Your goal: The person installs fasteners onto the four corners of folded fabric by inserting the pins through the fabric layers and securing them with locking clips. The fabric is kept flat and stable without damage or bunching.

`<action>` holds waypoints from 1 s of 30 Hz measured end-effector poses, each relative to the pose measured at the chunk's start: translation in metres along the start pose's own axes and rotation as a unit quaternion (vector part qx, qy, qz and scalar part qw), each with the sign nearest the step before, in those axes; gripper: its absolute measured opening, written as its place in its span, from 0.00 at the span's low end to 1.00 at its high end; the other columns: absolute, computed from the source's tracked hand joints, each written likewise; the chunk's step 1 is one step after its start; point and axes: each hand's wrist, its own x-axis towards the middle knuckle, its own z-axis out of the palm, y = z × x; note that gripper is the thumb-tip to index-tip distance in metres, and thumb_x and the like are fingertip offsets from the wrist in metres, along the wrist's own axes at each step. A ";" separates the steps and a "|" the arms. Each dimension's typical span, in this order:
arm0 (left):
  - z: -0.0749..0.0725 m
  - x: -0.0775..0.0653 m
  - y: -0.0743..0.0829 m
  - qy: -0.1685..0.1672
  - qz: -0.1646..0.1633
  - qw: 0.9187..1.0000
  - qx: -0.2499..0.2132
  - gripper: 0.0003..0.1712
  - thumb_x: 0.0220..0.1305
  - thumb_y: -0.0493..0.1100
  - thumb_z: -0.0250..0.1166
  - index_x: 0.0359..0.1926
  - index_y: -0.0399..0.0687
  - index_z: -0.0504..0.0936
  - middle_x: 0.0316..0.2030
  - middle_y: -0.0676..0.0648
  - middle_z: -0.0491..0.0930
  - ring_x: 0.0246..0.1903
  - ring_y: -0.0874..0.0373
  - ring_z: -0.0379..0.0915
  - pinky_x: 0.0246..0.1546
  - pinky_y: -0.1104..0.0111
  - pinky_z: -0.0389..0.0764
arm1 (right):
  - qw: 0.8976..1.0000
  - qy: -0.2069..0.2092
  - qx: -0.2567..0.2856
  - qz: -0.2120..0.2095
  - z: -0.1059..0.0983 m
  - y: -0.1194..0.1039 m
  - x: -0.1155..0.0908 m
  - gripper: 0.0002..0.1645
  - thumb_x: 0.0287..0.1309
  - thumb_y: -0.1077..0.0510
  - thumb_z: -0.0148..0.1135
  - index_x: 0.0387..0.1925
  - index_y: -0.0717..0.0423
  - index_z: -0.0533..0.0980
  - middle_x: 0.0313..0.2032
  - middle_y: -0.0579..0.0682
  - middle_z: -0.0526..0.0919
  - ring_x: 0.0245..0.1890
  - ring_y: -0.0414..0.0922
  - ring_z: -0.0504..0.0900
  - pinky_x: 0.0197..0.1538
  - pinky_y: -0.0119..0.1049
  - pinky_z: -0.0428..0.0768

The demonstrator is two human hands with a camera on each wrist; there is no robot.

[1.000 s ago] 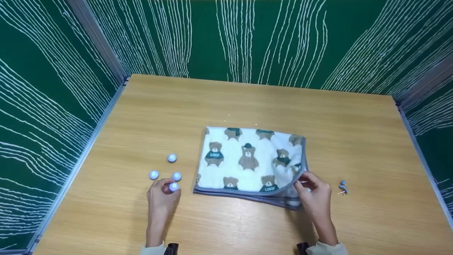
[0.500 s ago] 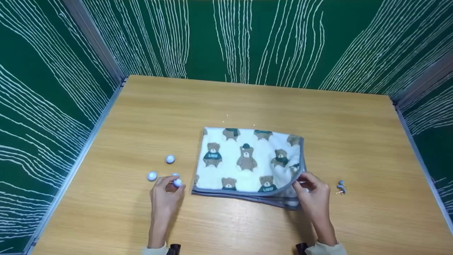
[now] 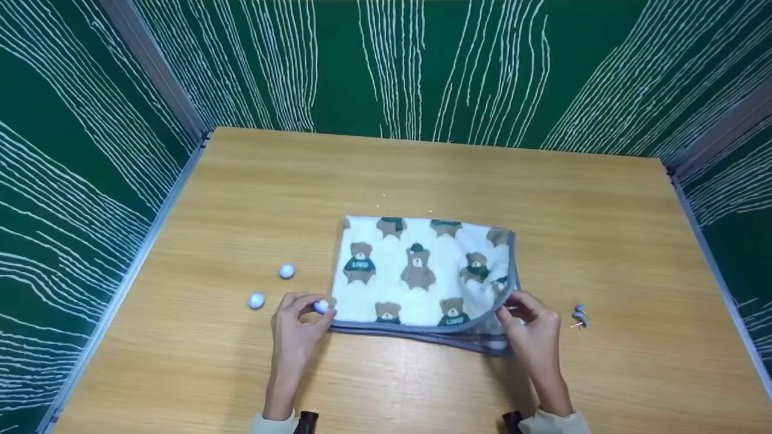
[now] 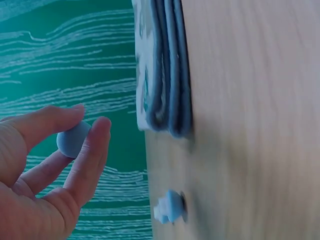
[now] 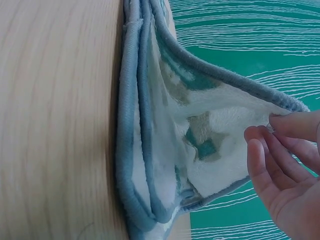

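My left hand (image 3: 295, 328) pinches a small pale blue round-capped piece (image 4: 73, 139) between thumb and fingers. In the head view, that hand is at the left edge of a folded blanket (image 3: 398, 274) printed with brown bears. In the left wrist view, the held piece is raised beside the blanket's grey-edged folds. My right hand (image 3: 534, 328) pinches the blanket's near right corner. The right wrist view shows the top layer lifted into a slope, with my right fingertips (image 5: 277, 121) at its raised edge and the other layers flat on the table below.
Two similar round pieces (image 3: 256, 301) lie on the wooden table (image 3: 181, 361), left of my left hand. In the left wrist view, a piece (image 4: 174, 205) shows a whitish stem. Blue-headed pins (image 3: 580, 316) lie to the right. Green walls with white lines surround the table.
My left hand has carried the round piece rightward to the blanket's left edge. A piece seen beside it earlier is now hidden behind that hand. My right hand keeps the corner raised.
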 end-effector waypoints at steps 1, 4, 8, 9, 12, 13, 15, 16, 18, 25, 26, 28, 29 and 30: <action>0.002 0.000 0.001 -0.002 0.007 1.000 0.003 0.16 0.48 0.32 0.73 0.40 0.32 0.83 0.39 0.43 0.74 0.40 0.49 0.79 0.36 0.62 0.82 | 1.000 0.001 0.000 0.000 0.000 0.000 0.000 0.11 0.49 0.74 0.65 0.37 0.64 0.83 0.32 0.55 0.85 0.31 0.35 0.80 0.36 0.22 0.78; 0.007 0.000 0.004 -0.012 0.023 1.000 0.006 0.16 0.49 0.32 0.73 0.41 0.33 0.83 0.39 0.43 0.75 0.39 0.50 0.78 0.34 0.65 0.82 | 1.000 0.004 -0.001 0.002 0.000 0.001 -0.001 0.12 0.49 0.73 0.65 0.37 0.63 0.83 0.32 0.55 0.85 0.31 0.35 0.79 0.36 0.22 0.78; 0.013 -0.001 0.007 -0.023 0.037 0.999 -0.005 0.17 0.48 0.31 0.72 0.42 0.33 0.82 0.40 0.42 0.75 0.38 0.49 0.78 0.32 0.70 0.82 | 1.000 0.010 0.015 -0.008 0.001 0.001 -0.001 0.12 0.48 0.74 0.66 0.36 0.64 0.83 0.31 0.55 0.85 0.30 0.34 0.79 0.34 0.21 0.78; 0.015 -0.001 0.008 -0.025 0.039 0.999 -0.010 0.17 0.48 0.31 0.72 0.41 0.33 0.82 0.40 0.42 0.75 0.38 0.49 0.78 0.31 0.71 0.81 | 1.000 0.012 0.022 -0.012 0.001 0.002 -0.001 0.11 0.47 0.75 0.65 0.36 0.65 0.83 0.30 0.56 0.84 0.30 0.34 0.79 0.34 0.21 0.78; 0.019 -0.001 0.012 -0.032 0.043 0.998 -0.018 0.16 0.48 0.31 0.72 0.41 0.34 0.82 0.40 0.42 0.76 0.38 0.49 0.78 0.31 0.72 0.81 | 0.999 0.017 0.034 -0.020 0.001 0.003 -0.001 0.11 0.46 0.76 0.65 0.34 0.67 0.83 0.30 0.57 0.84 0.29 0.34 0.79 0.33 0.21 0.78; 0.021 -0.001 0.013 -0.033 0.045 0.998 -0.020 0.16 0.48 0.31 0.72 0.40 0.35 0.82 0.40 0.42 0.76 0.37 0.49 0.78 0.31 0.71 0.81 | 0.999 0.019 0.035 -0.020 0.001 0.003 -0.001 0.11 0.46 0.77 0.64 0.34 0.68 0.82 0.29 0.58 0.84 0.29 0.34 0.79 0.33 0.21 0.78; 0.024 0.000 0.016 -0.037 0.049 0.998 -0.013 0.15 0.49 0.31 0.72 0.40 0.37 0.82 0.39 0.42 0.77 0.37 0.50 0.78 0.31 0.71 0.81 | 0.999 0.018 0.032 -0.017 0.001 0.004 0.000 0.11 0.46 0.77 0.64 0.34 0.68 0.82 0.29 0.57 0.84 0.29 0.35 0.79 0.33 0.21 0.78; 0.025 0.000 0.017 -0.037 0.051 0.998 -0.009 0.15 0.49 0.31 0.72 0.40 0.38 0.82 0.40 0.42 0.77 0.37 0.51 0.78 0.31 0.71 0.81 | 0.999 0.017 0.030 -0.016 0.001 0.005 0.000 0.11 0.46 0.77 0.64 0.35 0.68 0.82 0.29 0.57 0.84 0.30 0.35 0.79 0.33 0.22 0.78; 0.029 0.001 0.020 -0.041 0.055 0.998 -0.003 0.15 0.49 0.32 0.72 0.41 0.39 0.82 0.40 0.43 0.78 0.37 0.52 0.78 0.31 0.71 0.81 | 0.999 0.015 0.026 -0.011 0.001 0.005 0.000 0.11 0.46 0.77 0.65 0.35 0.68 0.82 0.30 0.56 0.84 0.30 0.36 0.80 0.34 0.23 0.79; 0.038 0.003 0.031 -0.069 0.063 0.996 0.009 0.16 0.52 0.35 0.72 0.43 0.43 0.82 0.40 0.46 0.80 0.37 0.54 0.79 0.31 0.71 0.81 | 1.000 0.007 0.013 -0.006 0.000 0.005 -0.001 0.12 0.47 0.75 0.65 0.36 0.66 0.82 0.31 0.55 0.84 0.31 0.37 0.80 0.35 0.23 0.79; 0.039 0.003 0.032 -0.074 0.062 0.995 0.009 0.16 0.52 0.36 0.72 0.44 0.44 0.82 0.39 0.46 0.80 0.37 0.55 0.79 0.32 0.71 0.81 | 1.000 0.007 0.011 -0.006 0.000 0.005 0.000 0.12 0.47 0.75 0.65 0.36 0.65 0.83 0.31 0.55 0.84 0.31 0.36 0.80 0.35 0.23 0.79; 0.043 0.004 0.034 -0.083 0.061 0.995 0.008 0.16 0.53 0.37 0.72 0.45 0.45 0.82 0.40 0.47 0.81 0.37 0.56 0.78 0.32 0.72 0.81 | 1.000 0.007 0.010 -0.008 0.000 0.006 0.000 0.12 0.47 0.75 0.65 0.36 0.65 0.83 0.31 0.55 0.85 0.31 0.36 0.80 0.35 0.22 0.79; 0.044 0.004 0.036 -0.089 0.060 0.994 0.003 0.16 0.53 0.38 0.71 0.45 0.45 0.82 0.40 0.47 0.81 0.37 0.56 0.78 0.32 0.72 0.81 | 1.000 0.008 0.012 -0.011 0.000 0.006 0.000 0.12 0.47 0.75 0.65 0.36 0.65 0.83 0.31 0.55 0.85 0.31 0.36 0.80 0.35 0.22 0.79; 0.046 0.005 0.037 -0.095 0.060 0.994 -0.001 0.16 0.53 0.38 0.71 0.45 0.45 0.82 0.40 0.48 0.81 0.37 0.56 0.78 0.32 0.72 0.81 | 1.000 0.009 0.013 -0.013 0.000 0.006 0.000 0.12 0.47 0.75 0.65 0.36 0.66 0.83 0.30 0.56 0.84 0.30 0.36 0.80 0.35 0.22 0.79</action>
